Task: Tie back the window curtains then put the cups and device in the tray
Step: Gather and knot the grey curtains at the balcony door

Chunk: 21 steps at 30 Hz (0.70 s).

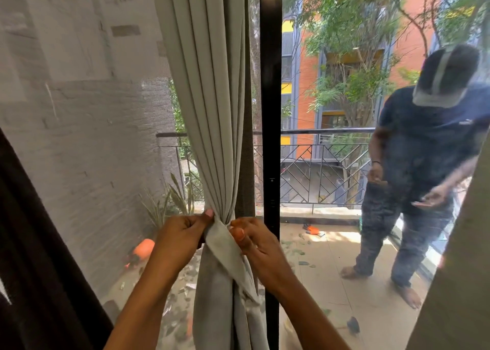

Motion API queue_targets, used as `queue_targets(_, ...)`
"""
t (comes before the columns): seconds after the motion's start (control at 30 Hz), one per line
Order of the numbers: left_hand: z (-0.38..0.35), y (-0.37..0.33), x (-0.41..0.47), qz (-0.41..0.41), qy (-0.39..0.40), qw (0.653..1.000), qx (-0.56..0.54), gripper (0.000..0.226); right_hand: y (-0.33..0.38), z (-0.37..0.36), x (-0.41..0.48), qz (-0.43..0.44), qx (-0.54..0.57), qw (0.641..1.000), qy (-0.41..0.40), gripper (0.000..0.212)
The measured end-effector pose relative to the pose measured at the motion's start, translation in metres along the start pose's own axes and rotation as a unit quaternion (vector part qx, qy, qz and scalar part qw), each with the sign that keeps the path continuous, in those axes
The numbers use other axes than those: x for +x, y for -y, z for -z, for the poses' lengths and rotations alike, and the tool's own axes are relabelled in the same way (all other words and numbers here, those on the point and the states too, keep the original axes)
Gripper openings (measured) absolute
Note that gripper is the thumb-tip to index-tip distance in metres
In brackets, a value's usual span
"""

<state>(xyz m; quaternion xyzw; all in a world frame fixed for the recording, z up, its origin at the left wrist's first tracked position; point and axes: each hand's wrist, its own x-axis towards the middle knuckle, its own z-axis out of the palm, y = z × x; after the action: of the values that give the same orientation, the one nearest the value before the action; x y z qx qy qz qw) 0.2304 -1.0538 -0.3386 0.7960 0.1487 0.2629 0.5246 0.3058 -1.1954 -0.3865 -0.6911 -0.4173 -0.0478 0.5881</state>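
Your left hand and right hand pinch a fabric band from either side where it cinches the grey curtain into a narrow waist. Just right of it stands the black window frame. Beyond the glass, a person in a cap stands on the balcony, near the railing

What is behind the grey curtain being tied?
Behind the curtain show a mesh screen, the black door frame and balcony plants; anything directly behind its folds is covered.
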Motion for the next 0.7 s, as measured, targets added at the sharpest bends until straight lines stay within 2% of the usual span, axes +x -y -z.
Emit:
queue_targets(0.13,-0.001,0.003,-0.003,0.034,0.037,0.995,-0.084,0.026,-0.001,0.005,0.002,-0.028,-0.054,0.996,0.064,0.045)
queue_targets(0.23,0.0,0.011,-0.005,0.034,0.046,0.994,-0.096,0.021,0.001,0.012,0.005,-0.046,-0.039,0.996,0.072,0.012)
queue_targets(0.3,-0.002,0.021,-0.008,0.022,0.038,0.993,-0.112,0.028,0.005,0.017,0.007,-0.072,0.028,0.996,0.055,0.018)
queue_targets(0.37,-0.011,0.033,-0.014,-0.017,0.023,0.997,-0.073,0.04,0.007,0.019,0.008,-0.089,0.051,0.993,0.055,0.026)
queue_targets(0.43,-0.023,0.046,-0.019,-0.061,-0.034,0.998,-0.004,0.054,0.006,0.018,0.01,-0.106,0.067,0.989,0.078,0.027)
queue_targets(0.5,-0.031,0.056,-0.018,-0.1,-0.103,0.989,0.035,0.059,0.006,0.018,0.015,-0.122,0.089,0.984,0.095,0.03)
queue_targets(0.7,-0.04,0.066,-0.01,-0.126,-0.172,0.972,0.099,0.068,0.021,0.03,0.026,-0.129,0.069,0.976,0.162,0.028)
